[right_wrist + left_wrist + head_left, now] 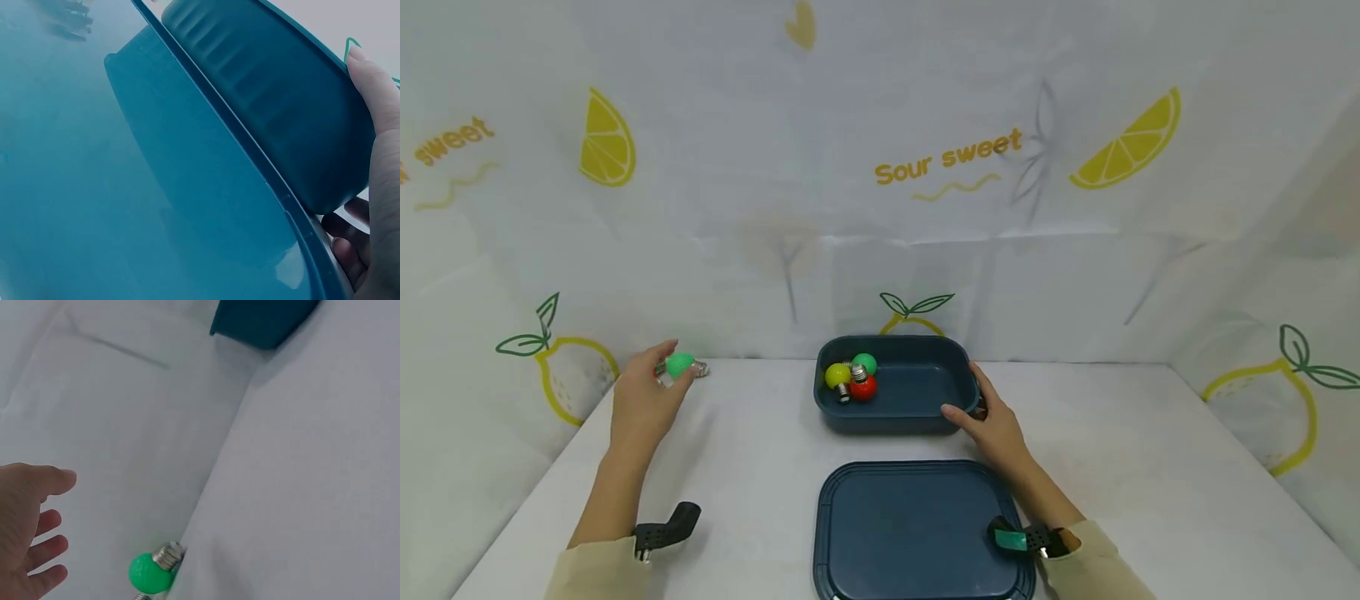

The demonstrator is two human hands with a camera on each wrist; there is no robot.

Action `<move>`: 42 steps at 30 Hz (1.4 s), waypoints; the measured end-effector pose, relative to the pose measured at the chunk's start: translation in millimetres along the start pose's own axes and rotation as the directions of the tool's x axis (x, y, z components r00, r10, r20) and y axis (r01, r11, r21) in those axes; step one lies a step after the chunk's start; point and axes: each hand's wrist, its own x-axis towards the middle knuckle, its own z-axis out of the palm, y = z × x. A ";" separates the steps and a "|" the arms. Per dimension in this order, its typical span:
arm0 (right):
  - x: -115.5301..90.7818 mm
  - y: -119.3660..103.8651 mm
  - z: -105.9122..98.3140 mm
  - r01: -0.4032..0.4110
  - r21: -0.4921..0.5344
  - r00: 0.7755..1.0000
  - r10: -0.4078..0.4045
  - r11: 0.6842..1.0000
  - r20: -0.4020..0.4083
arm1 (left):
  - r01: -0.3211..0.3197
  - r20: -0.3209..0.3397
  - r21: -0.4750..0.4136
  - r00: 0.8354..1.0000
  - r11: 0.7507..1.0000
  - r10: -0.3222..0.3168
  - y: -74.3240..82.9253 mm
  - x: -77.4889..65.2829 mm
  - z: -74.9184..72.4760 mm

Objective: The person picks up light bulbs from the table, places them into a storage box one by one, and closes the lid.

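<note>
Two bare hands work at a white table (737, 467). The left hand (643, 404) is at its far left edge, thumb held away from loosely bent, separated fingers; it grips nothing, and contact with the round green bulb with a silvery metal screw base (680, 365) cannot be made out. That bulb lies at the back edge of the table, against the printed white backdrop (760, 275); a second metal base shows beside it, its bulb mostly hidden.

The right hand (997, 437) grips the right end of the deep dark blue rectangular plastic box (917, 387), its thumb at the near right corner. Inside the box, grouped at the left end, are a yellow bulb (837, 375), another green bulb (867, 363) and a red bulb (863, 388). A flat dark blue tray with a raised rim (917, 533) lies nearer the person.

The step in hand appears to be picking up the outlying bulb. Recommended: close thumb and fingertips evenly across its round part, lightly, since a smooth globe may roll; avoid knocking its neighbour. Steady pressure on the box should prevent sliding.
</note>
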 end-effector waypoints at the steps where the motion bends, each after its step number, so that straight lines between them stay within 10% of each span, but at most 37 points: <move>1: -0.2 0.4 0.1 -0.001 -0.001 1.000 0.001 1.000 0.002 | 0.028 -0.004 -0.004 1.000 1.000 -0.028 -3.7 0.1 -1.1; 17: 4.8 -1.4 -1.7 0.014 0.001 1.000 -0.014 1.000 0.011 | 0.323 -0.056 -0.005 0.945 0.946 -0.323 -62.4 -5.9 -5.3; 42: -0.2 -0.1 -2.7 -0.008 0.011 1.000 0.008 1.000 0.007 | 0.415 0.114 -0.035 0.906 0.909 -0.409 -95.1 -8.5 3.2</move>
